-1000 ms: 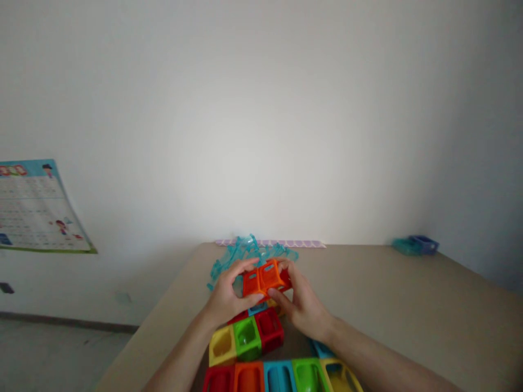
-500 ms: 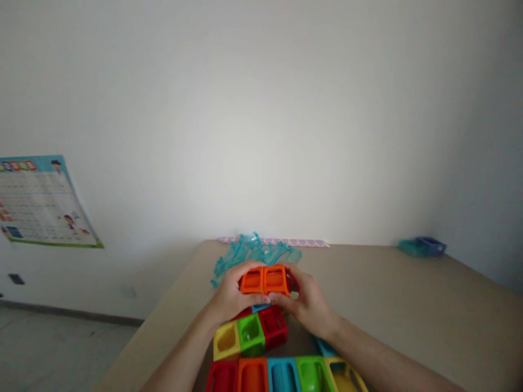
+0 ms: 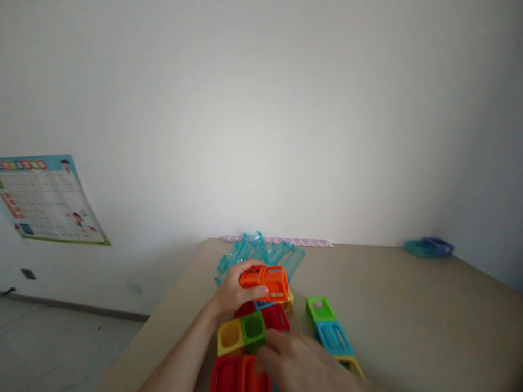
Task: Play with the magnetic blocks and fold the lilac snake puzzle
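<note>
My left hand (image 3: 233,289) grips a pair of joined orange hollow toy blocks (image 3: 274,282), thumb in front and fingers behind. Below them lie a yellow block (image 3: 229,336), a green block (image 3: 254,329) and a dark red block (image 3: 276,317) in a row. Blurred by motion, my right hand (image 3: 300,362) is low in the view over the front row, where a red block (image 3: 226,375) and an orange block (image 3: 250,375) show. Its fingers point left toward that orange block; whether they touch it is unclear. The hand hides the rest of the row.
To the right runs a line of blocks: green (image 3: 321,309), blue (image 3: 335,337) and partly hidden yellow (image 3: 351,361). Clear teal plastic pieces (image 3: 261,253) are heaped behind my left hand. A purple patterned strip (image 3: 302,242) lies along the wall; a dark blue basket (image 3: 439,247) stands far right.
My right hand has let go of the orange blocks and moved down toward the front row. The orange blocks are turned slightly in my left hand, and the right-hand line of blocks is uncovered.
</note>
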Demonstrator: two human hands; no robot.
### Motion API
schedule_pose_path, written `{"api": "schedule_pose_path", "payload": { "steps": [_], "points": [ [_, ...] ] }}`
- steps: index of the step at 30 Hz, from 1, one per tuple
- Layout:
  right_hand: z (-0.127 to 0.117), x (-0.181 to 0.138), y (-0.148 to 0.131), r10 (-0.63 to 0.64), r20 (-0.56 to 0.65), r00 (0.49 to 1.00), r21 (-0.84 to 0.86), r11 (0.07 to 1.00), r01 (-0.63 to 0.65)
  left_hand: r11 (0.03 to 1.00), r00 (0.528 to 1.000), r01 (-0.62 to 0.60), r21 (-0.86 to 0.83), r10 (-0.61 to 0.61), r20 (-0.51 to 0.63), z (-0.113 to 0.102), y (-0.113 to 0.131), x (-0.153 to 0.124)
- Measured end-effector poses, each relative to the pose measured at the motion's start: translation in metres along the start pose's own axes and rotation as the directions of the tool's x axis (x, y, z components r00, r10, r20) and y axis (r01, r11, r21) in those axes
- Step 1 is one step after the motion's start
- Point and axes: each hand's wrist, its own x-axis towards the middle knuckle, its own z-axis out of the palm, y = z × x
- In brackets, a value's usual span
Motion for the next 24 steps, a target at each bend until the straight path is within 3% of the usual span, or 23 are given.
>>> {"api": "schedule_pose_path", "payload": {
  "steps": [4, 9, 14, 21, 24],
  "points": [
    [0.015, 0.009, -0.002, -0.047, 0.009, 0.999, -0.018, 0.999, 0.047, 0.995, 0.988, 0.001, 0.102, -0.016, 0.151, 0.009, 0.000, -0.003],
    [0.008, 0.009, 0.005, 0.069, -0.020, 0.997, 0.027, 0.997, -0.069, 0.984, 0.991, -0.008, 0.177, -0.016, 0.132, 0.010, 0.001, -0.002],
    [0.004, 0.010, 0.001, 0.066, 0.073, 0.995, 0.059, 0.996, -0.070, 0.982, 0.990, -0.023, 0.189, -0.003, 0.138, 0.008, 0.001, -0.002],
    [0.006, 0.010, 0.001, 0.166, 0.068, 0.984, 0.192, 0.966, -0.176, 0.982, 0.989, -0.034, 0.184, 0.007, 0.149, 0.007, -0.002, -0.001],
    [0.013, 0.009, 0.004, 0.149, 0.029, 0.988, 0.240, 0.959, -0.152, 0.981, 0.989, -0.044, 0.187, 0.017, 0.144, 0.007, -0.004, -0.001]
  ]
}}
